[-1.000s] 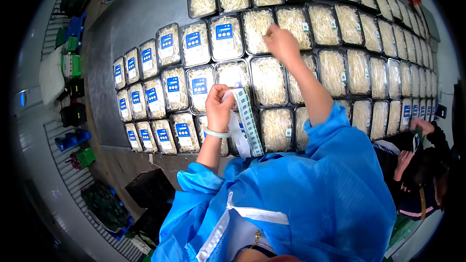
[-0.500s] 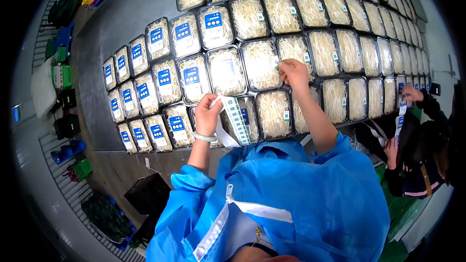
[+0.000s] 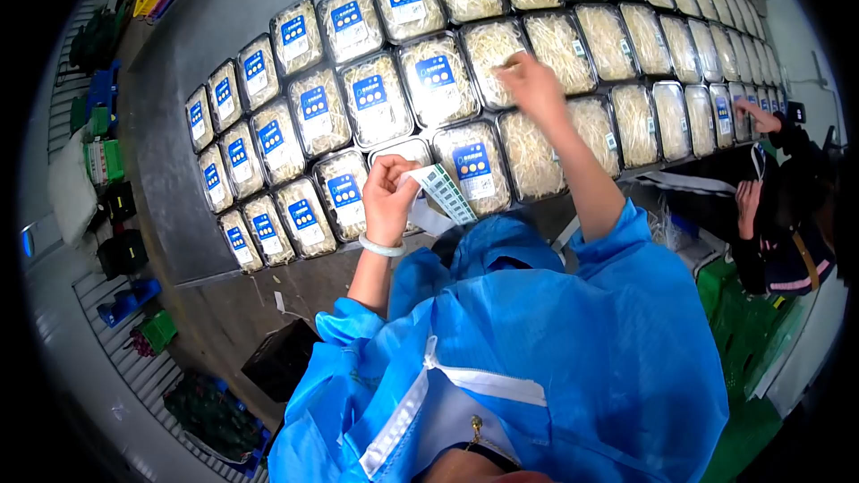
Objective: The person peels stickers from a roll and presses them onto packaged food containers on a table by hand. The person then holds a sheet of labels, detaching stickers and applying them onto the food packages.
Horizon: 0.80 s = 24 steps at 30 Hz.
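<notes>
1. The left hand pinches a strip of stickers near the front edge of the tabletop.
2. The right hand is over a tray of sprouts; I cannot tell if it grips anything.
3. That tray sits among others.

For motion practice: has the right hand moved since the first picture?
Yes, nearer the wearer: the right hand went from the third-nearest row of bean-sprout trays to the second.

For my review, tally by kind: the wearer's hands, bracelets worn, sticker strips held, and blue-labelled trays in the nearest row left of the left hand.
Left hand and right hand: 2
Bracelet: 1
Sticker strip: 1
Blue-labelled trays: 4
Total: 8
</notes>
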Each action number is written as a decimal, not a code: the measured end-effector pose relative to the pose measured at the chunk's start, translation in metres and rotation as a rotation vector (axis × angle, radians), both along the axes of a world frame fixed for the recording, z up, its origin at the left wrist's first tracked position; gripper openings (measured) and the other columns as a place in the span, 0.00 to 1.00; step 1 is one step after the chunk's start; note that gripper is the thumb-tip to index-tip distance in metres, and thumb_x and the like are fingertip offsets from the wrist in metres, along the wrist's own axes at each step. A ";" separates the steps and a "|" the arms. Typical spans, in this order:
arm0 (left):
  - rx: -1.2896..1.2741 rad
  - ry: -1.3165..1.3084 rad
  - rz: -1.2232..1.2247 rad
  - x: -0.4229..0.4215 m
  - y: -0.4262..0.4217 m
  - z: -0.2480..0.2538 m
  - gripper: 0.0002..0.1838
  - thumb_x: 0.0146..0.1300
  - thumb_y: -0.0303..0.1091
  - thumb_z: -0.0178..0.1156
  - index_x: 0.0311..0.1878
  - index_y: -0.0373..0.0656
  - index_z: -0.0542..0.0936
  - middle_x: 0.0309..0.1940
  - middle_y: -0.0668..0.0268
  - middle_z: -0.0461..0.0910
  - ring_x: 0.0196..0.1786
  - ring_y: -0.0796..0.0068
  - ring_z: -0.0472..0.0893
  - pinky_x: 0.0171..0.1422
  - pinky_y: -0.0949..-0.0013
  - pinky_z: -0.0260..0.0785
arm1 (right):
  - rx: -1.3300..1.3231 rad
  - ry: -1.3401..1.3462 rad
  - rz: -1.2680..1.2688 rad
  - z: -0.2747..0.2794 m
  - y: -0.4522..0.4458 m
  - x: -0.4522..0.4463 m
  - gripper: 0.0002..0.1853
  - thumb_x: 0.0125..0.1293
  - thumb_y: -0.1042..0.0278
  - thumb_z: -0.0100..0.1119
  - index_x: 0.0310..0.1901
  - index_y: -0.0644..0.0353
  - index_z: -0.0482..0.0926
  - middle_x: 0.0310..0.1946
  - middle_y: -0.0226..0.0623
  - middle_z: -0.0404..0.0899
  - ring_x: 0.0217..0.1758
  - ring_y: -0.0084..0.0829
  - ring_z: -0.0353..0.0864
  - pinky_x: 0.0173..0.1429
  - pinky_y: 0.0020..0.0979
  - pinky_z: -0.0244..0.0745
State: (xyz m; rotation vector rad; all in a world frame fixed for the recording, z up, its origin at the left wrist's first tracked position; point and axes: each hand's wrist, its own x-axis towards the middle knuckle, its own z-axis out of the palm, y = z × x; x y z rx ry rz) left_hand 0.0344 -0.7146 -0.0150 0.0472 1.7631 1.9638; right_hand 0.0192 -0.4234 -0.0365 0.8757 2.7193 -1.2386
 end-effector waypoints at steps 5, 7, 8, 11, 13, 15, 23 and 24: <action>-0.159 -0.058 -0.219 0.009 -0.025 -0.005 0.09 0.63 0.20 0.60 0.46 0.36 0.80 0.32 0.72 0.80 0.33 0.87 0.75 0.36 0.80 0.66 | -0.132 0.243 0.676 0.041 -0.108 0.076 0.14 0.64 0.60 0.64 0.46 0.60 0.80 0.35 0.40 0.84 0.33 0.30 0.83 0.38 0.32 0.76; -0.240 0.013 -0.303 0.014 -0.035 -0.011 0.04 0.62 0.23 0.64 0.40 0.36 0.82 0.27 0.72 0.78 0.30 0.89 0.72 0.33 0.80 0.64 | -0.019 0.263 0.641 0.039 -0.124 0.099 0.15 0.62 0.59 0.64 0.44 0.61 0.81 0.34 0.43 0.83 0.34 0.37 0.83 0.37 0.35 0.75; -0.269 0.045 -0.357 0.017 -0.042 -0.021 0.04 0.61 0.24 0.65 0.39 0.36 0.82 0.26 0.72 0.78 0.30 0.89 0.72 0.33 0.81 0.64 | 0.039 0.273 0.625 0.034 -0.128 0.107 0.15 0.61 0.59 0.64 0.43 0.61 0.81 0.34 0.45 0.83 0.34 0.40 0.83 0.37 0.37 0.75; -0.343 0.074 -0.424 0.022 -0.059 -0.020 0.04 0.59 0.25 0.67 0.36 0.36 0.82 0.27 0.69 0.79 0.31 0.86 0.73 0.36 0.79 0.66 | -0.300 0.165 0.190 0.023 -0.127 0.128 0.11 0.62 0.63 0.64 0.38 0.63 0.82 0.26 0.40 0.82 0.24 0.34 0.80 0.30 0.34 0.72; -0.247 0.149 -0.343 0.027 -0.069 -0.023 0.04 0.59 0.25 0.67 0.36 0.36 0.82 0.28 0.68 0.79 0.32 0.84 0.74 0.38 0.77 0.67 | -0.609 0.149 -0.348 -0.002 -0.107 0.129 0.08 0.61 0.68 0.65 0.34 0.65 0.83 0.21 0.34 0.80 0.18 0.23 0.74 0.24 0.26 0.67; -0.154 0.104 -0.348 0.026 -0.078 -0.024 0.04 0.60 0.23 0.66 0.36 0.35 0.81 0.34 0.65 0.82 0.38 0.81 0.77 0.45 0.76 0.70 | -0.648 0.179 -0.522 -0.022 -0.093 0.129 0.08 0.60 0.71 0.67 0.32 0.68 0.82 0.20 0.31 0.79 0.19 0.16 0.71 0.22 0.20 0.63; 0.048 0.085 -0.317 0.013 -0.094 -0.012 0.05 0.62 0.18 0.62 0.34 0.35 0.75 0.41 0.58 0.83 0.44 0.77 0.79 0.51 0.73 0.72 | -0.244 -0.040 -0.512 -0.072 -0.106 0.118 0.11 0.55 0.66 0.69 0.30 0.67 0.84 0.20 0.39 0.83 0.19 0.26 0.81 0.28 0.30 0.74; 0.041 0.082 -0.311 0.013 -0.097 -0.014 0.05 0.62 0.18 0.61 0.35 0.35 0.75 0.41 0.58 0.83 0.44 0.77 0.79 0.51 0.73 0.72 | -0.117 -0.059 -0.473 -0.076 -0.107 0.118 0.11 0.55 0.64 0.67 0.30 0.64 0.85 0.21 0.40 0.84 0.22 0.31 0.84 0.32 0.33 0.77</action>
